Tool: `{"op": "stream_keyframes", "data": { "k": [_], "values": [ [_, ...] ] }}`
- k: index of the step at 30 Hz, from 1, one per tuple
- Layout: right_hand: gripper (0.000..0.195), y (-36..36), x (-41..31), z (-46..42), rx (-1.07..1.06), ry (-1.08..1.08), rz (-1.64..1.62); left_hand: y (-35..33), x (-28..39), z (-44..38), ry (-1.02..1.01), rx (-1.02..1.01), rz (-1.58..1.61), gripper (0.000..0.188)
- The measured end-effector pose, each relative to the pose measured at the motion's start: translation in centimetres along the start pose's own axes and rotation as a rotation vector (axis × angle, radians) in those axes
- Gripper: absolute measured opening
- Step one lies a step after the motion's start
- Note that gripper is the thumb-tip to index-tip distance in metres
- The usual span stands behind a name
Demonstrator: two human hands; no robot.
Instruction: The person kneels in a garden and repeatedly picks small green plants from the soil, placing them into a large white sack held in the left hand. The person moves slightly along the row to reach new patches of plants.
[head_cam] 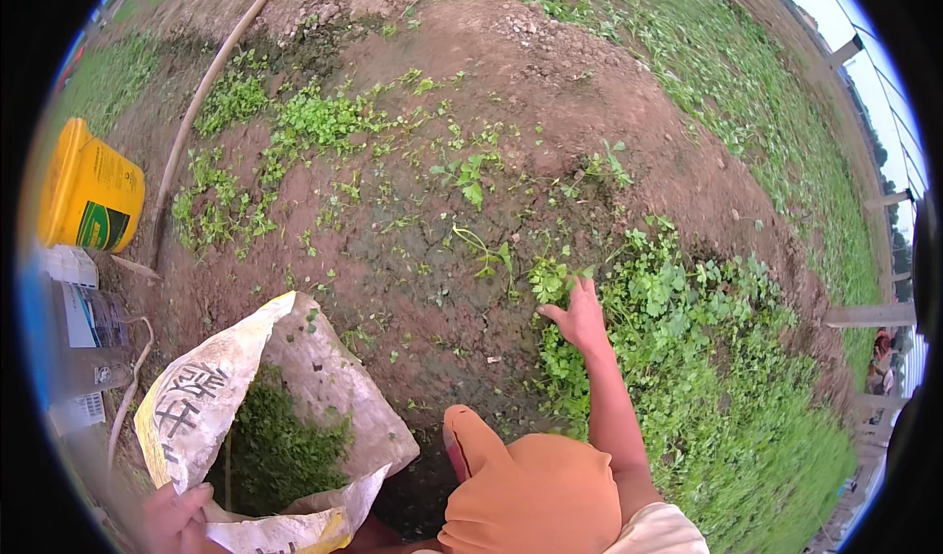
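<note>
My left hand (177, 517) is at the lower left, its fingers closed on the rim of a woven plastic sack (214, 377) that bears writing. The sack's mouth gapes, and cut green leaves (280, 436) lie inside. My right hand (578, 314) reaches forward with thumb and fingers apart, at the left edge of a patch of leafy green plants (656, 318). A bright leafy sprig (549, 278) is at its fingertips; whether they touch it I cannot tell. Loose plants (486, 256) lie on the soil just ahead of that hand.
A yellow bucket (92, 189) and plastic crates (88, 325) stand at the left. A hose (199, 97) runs over the soil beside the bucket. Small seedlings (317, 119) grow further off. Concrete posts (869, 314) line the right side, with a person (882, 373) far off there.
</note>
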State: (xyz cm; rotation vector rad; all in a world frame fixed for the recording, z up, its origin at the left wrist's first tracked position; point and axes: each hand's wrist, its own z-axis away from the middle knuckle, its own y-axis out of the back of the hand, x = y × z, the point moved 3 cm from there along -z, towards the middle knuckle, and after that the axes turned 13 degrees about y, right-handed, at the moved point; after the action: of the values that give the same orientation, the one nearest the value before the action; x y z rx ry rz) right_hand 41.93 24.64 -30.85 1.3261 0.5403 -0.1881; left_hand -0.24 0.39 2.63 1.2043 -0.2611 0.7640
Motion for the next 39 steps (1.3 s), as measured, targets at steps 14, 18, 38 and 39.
{"op": "stream_keyframes", "data": {
  "k": [14, 18, 38, 39],
  "values": [
    [0.042, -3.1, -17.3, 6.6, -0.464, 0.234, -1.184, -0.9, -2.8, -0.6, -0.048, 0.056, 0.018, 0.033],
    [0.046, -2.5, -8.5, 3.7, 0.045, 0.158, -0.207, -0.4, -2.8, -0.6, -0.048, 0.034, 0.035, 0.036],
    [0.019, -7.5, -12.9, 2.7, -0.273, -0.104, -0.866, -0.4, -0.8, -4.2, -0.039, -0.09, -0.131, 0.047],
    [0.028, -6.5, -18.8, 4.9, -0.602, 0.062, -1.061, -0.2, -1.2, -4.4, -0.104, -0.112, -0.175, 0.046]
  ]
}}
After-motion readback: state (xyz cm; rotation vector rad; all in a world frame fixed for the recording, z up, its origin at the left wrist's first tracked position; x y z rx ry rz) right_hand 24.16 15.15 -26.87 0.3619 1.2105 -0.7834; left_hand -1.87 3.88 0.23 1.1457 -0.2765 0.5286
